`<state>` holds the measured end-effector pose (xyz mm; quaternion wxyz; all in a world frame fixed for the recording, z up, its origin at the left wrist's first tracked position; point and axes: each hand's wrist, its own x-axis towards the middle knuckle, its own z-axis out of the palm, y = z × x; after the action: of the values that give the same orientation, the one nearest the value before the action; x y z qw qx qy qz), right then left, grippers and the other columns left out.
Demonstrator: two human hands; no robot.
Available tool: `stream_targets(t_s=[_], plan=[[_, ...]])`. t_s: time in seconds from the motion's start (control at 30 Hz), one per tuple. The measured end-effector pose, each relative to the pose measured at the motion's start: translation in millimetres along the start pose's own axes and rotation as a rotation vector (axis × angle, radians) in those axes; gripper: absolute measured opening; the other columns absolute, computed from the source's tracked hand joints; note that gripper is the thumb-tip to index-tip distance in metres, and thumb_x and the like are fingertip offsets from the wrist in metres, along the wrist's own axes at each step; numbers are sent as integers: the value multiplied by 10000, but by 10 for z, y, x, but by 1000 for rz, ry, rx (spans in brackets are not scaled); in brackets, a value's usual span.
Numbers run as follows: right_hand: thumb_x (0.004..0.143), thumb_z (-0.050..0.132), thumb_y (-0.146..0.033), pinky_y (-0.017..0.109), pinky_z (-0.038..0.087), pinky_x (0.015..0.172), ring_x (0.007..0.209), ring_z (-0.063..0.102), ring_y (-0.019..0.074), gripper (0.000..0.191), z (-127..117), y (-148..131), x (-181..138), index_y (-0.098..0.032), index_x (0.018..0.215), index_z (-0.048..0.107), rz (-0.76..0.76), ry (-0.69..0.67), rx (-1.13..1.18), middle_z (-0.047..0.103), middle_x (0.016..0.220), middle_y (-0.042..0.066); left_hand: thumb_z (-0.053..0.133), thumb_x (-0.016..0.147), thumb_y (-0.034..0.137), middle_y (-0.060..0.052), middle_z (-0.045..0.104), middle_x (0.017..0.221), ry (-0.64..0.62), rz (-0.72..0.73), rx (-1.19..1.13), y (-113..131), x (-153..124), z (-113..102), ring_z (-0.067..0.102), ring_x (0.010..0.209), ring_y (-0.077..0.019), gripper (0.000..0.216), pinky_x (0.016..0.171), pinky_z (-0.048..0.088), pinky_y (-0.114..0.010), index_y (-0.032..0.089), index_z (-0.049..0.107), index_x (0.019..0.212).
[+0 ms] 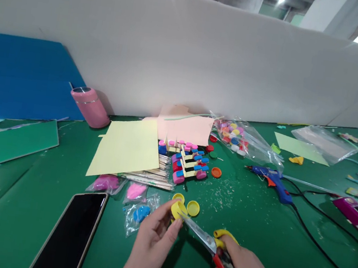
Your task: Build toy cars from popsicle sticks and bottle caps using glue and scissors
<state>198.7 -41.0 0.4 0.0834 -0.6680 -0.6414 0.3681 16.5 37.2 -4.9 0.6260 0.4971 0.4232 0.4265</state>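
Note:
My left hand (155, 239) pinches a small yellow bottle cap (178, 210) between thumb and fingers. In my right hand (246, 267) is a pair of scissors (200, 234) with one yellow and one red handle. The tips of the blades meet the cap's rim; whether they cut into it I cannot tell. Just behind the held cap, two more yellow caps (193, 208) lie on the green table. Beyond them stand small assembled pieces (191, 164) of cream sticks with pink, red and blue parts. An orange cap (216, 172) lies to their right.
A phone (68, 234) lies at front left, near small bags of pink and blue clay (141, 213). Yellow paper (128, 149) covers part of a stick bundle (156, 175). A pink bottle (90, 107) leans at the back. On the right, a blue glue gun (274, 180) trails its cord towards a purple power strip (355, 216).

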Motion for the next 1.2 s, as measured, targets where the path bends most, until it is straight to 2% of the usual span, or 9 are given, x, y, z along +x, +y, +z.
stream_targets(t_s=[0.13,0.5,0.67,0.9,1.03,1.2], plan=[[697,507,-374,226,329,465,538,535,165,290,-8,-30,-5,-176,892,424,12,-26,6,606,674,37,622,713,296,-137,657,997,3,5,21,1,-1,14,601,919,-257,347,816,474,-350,112,590,1004],[722,476,-377,234,330,473,545,547,174,271,20,-10,-25,-168,888,425,-7,-47,12,614,649,38,607,734,265,-103,649,1028,-5,46,-7,-86,-8,8,589,956,-249,311,827,467,-344,157,590,1026],[742,457,-451,243,320,471,546,537,182,304,7,-10,-13,-176,863,412,-3,-19,-17,608,652,47,630,719,248,-96,624,1095,6,-12,-97,-83,-3,-24,561,998,-242,345,841,452,-331,176,601,1055],[686,539,-377,226,344,478,536,515,157,258,-36,-20,-29,-201,827,415,13,15,-12,609,673,26,592,762,224,-44,677,852,-84,-147,-299,-59,24,-60,591,756,-137,223,770,444,-242,196,660,973],[644,591,-372,216,363,474,551,515,151,334,-52,-24,-30,-193,877,431,29,50,-16,609,757,42,594,762,215,-27,671,823,-88,-162,-385,-84,31,-43,577,750,-121,194,737,438,-204,203,671,940],[638,601,-369,218,375,481,563,513,155,358,-53,-31,-44,-187,901,439,31,50,5,600,736,29,583,773,215,-28,670,890,-95,-150,-410,-113,39,-35,567,791,-127,207,766,435,-219,218,660,965]])
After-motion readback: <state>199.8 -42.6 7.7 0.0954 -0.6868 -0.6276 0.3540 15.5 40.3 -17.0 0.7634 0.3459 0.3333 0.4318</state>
